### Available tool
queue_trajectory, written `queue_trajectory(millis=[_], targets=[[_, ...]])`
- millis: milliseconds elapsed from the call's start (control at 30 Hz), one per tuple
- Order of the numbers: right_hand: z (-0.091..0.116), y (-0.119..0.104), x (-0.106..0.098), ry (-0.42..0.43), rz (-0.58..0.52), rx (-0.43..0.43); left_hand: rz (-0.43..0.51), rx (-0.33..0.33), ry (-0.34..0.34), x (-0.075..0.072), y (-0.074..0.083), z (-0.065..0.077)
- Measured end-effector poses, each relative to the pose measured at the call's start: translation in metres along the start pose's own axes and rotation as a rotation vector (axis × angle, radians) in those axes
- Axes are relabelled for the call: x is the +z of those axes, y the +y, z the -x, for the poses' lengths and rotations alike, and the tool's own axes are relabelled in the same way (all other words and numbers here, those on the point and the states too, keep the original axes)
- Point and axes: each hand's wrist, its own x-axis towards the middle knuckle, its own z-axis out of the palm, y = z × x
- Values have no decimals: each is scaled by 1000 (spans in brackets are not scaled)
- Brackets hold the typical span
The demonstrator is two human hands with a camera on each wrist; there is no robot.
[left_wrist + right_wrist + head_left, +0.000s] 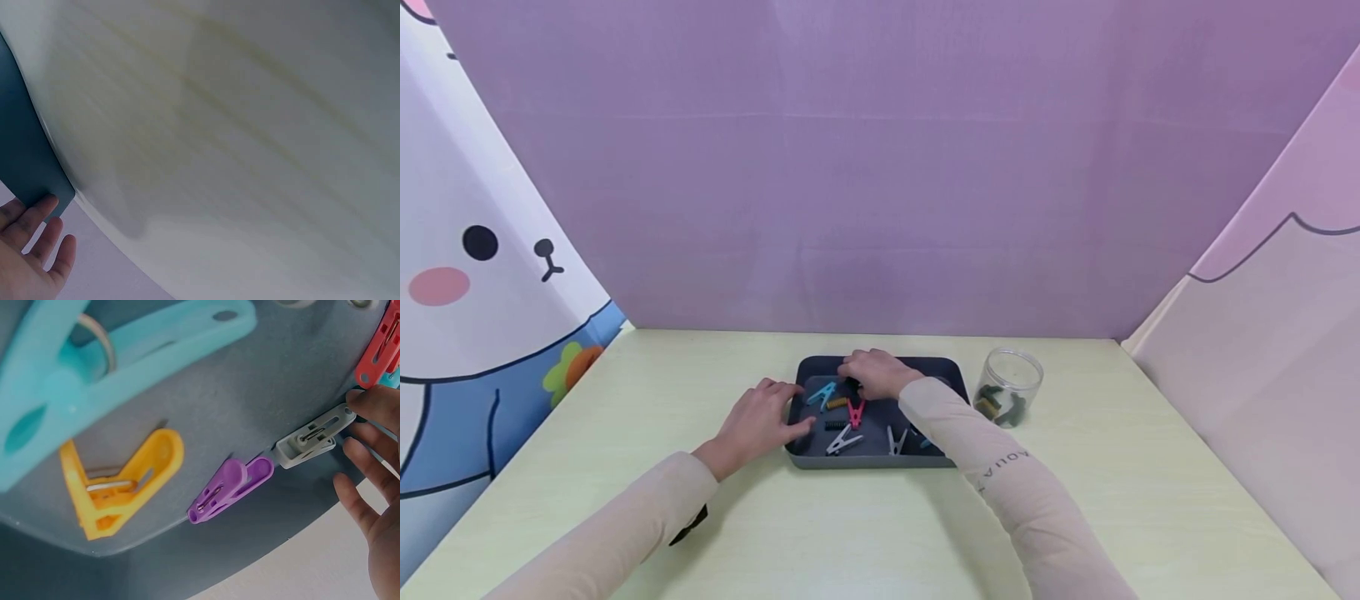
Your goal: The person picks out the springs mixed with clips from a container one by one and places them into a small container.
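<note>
A dark grey tray (880, 461) holds several clothespins and small coils. My left hand (762, 421) is at its left side, fingers spread and slightly bent, and in the left wrist view the fingertips touch the tray's corner (44, 169). Reaching over the tray's far side, my right hand (876, 373) points its fingers down at a small black thing (852, 384); its thumb is hidden, so I cannot tell whether it pinches this. A red clothespin (855, 413) and a brown coil (837, 402) lie close by. In the right wrist view, the fingertips are right at a grey clothespin (312, 436).
A clear round jar (1013, 367) with dark green and yellowish pieces stands right of the tray. Also in the tray are a blue clothespin (822, 395), a white clothespin (842, 441), a black coil (836, 425), a purple clothespin (228, 490) and a yellow clothespin (122, 487).
</note>
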Motion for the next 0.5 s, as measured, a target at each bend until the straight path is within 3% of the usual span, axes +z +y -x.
queue_trajectory(millis=[500], targets=[[10, 3, -8, 64, -3, -42, -9, -14, -13, -2, 1, 1]])
